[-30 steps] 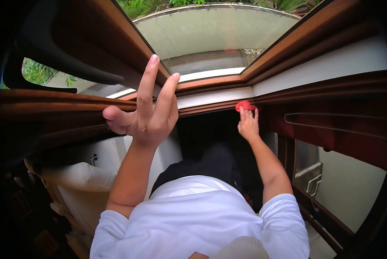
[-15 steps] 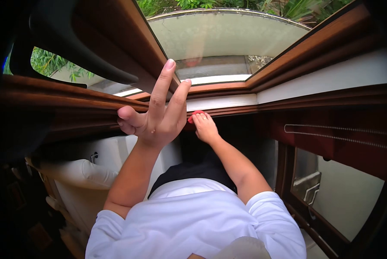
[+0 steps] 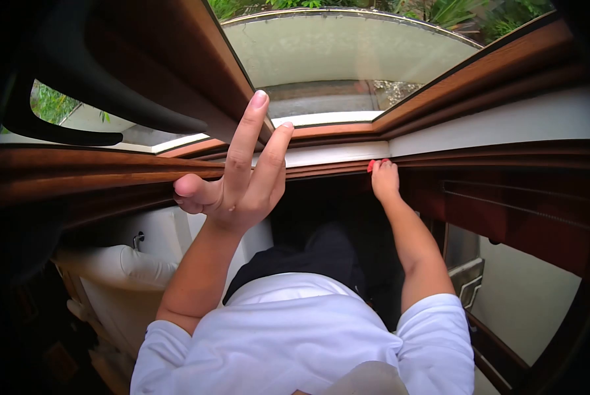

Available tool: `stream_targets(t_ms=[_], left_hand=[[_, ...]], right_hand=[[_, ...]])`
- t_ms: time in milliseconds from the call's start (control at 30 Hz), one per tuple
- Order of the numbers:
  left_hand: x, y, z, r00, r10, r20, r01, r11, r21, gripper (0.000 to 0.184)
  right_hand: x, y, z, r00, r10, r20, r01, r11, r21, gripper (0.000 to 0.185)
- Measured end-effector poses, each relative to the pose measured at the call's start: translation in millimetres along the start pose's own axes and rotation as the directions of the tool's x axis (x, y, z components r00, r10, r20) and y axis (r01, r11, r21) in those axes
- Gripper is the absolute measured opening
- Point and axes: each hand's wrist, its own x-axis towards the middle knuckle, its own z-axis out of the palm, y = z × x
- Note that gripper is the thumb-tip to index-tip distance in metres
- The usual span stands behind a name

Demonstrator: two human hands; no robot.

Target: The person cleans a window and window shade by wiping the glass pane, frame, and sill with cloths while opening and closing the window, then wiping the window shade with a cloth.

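Head view: bright red cloth (image 3: pixel 371 166), mostly hidden by right hand (image 3: pixel 386 180).

Free wooden ledge (image 3: pixel 328 169) between hands (image 3: pixel 386 179)

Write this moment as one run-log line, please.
left hand: raised, fingers spread, empty | right hand: holding red cloth at wooden trim

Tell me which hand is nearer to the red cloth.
Right. The right hand has its fingers on the red cloth at the wooden ledge; the left hand is raised, well off to the cloth's left.
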Motion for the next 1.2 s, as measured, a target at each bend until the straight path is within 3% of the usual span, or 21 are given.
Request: stream_targets(t_ms=[67, 167, 200, 333, 567, 633, 767, 933, 1033, 1100, 1167, 1200], left_hand=[[0, 0, 0, 1.0, 0.006, 0.001, -0.006, 1.0, -0.001, 0.018], [-1, -1, 0, 1.0, 0.007, -0.001, -0.007, 1.0, 0.002, 0.018], [-1, -1, 0, 1.0, 0.009, -0.001, -0.009, 1.0, 0.0, 0.018], [-1, 0, 0, 1.0, 0.001, -0.001, -0.001, 1.0, -0.02, 0.017], [-1, 0, -1, 1.0, 0.012, -0.008, -0.012, 1.0, -0.023, 0.016], [-1, 0, -2, 1.0, 0.008, -0.013, -0.008, 1.0, -0.027, 0.016], [1, 0, -6, 0.999, 0.033, 0.039, -0.034, 0.999, 0.004, 0.016], [-3, 1, 0, 1.0, -0.005, -0.018, 0.004, 0.999, -0.041, 0.016], [-2, 1, -6, 0.998, 0.004, 0.058, -0.003, 1.0, -0.012, 0.016], [-2, 0, -6, 0.999, 0.011, 0.052, -0.011, 1.0, -0.001, 0.015], [-4, 0, -2, 1.0, 0.016, 0.023, -0.016, 1.0, 0.014, 0.015], [-5, 0, 0, 1.0, 0.017, 0.011, -0.018, 1.0, 0.02, 0.015]], right_hand=[[7, -10, -6, 0.996, 0.036, 0.08, -0.03, 0.996, -0.081, 0.031], [6, -1, -2, 0.999, 0.037, 0.0, -0.037, 0.99, 0.133, 0.031], [-4, 3, -4, 0.995, 0.04, -0.094, -0.021, 0.98, 0.198, 0.036], [-39, -8, -21, 0.93, -0.025, -0.368, 0.161, 0.925, 0.344, 0.045], [-34, -104, -66, 0.771, -0.301, -0.561, 0.613, 0.59, 0.525, 0.048], [-24, -143, -88, 0.75, -0.285, -0.597, 0.639, 0.547, 0.541, 0.048], [-18, -186, -109, 0.844, -0.229, -0.486, 0.52, 0.577, 0.63, 0.046], [-12, -198, -114, 0.845, -0.346, -0.407, 0.516, 0.726, 0.454, 0.036], [-11, -196, -106, 0.846, -0.314, -0.432, 0.507, 0.728, 0.462, 0.034], [-13, -193, -99, 0.862, -0.232, -0.451, 0.465, 0.718, 0.518, 0.035], [-18, -177, -108, 0.896, -0.121, -0.427, 0.415, 0.572, 0.708, 0.04], [-20, -176, -105, 0.838, -0.039, -0.544, 0.468, 0.562, 0.682, 0.044]])
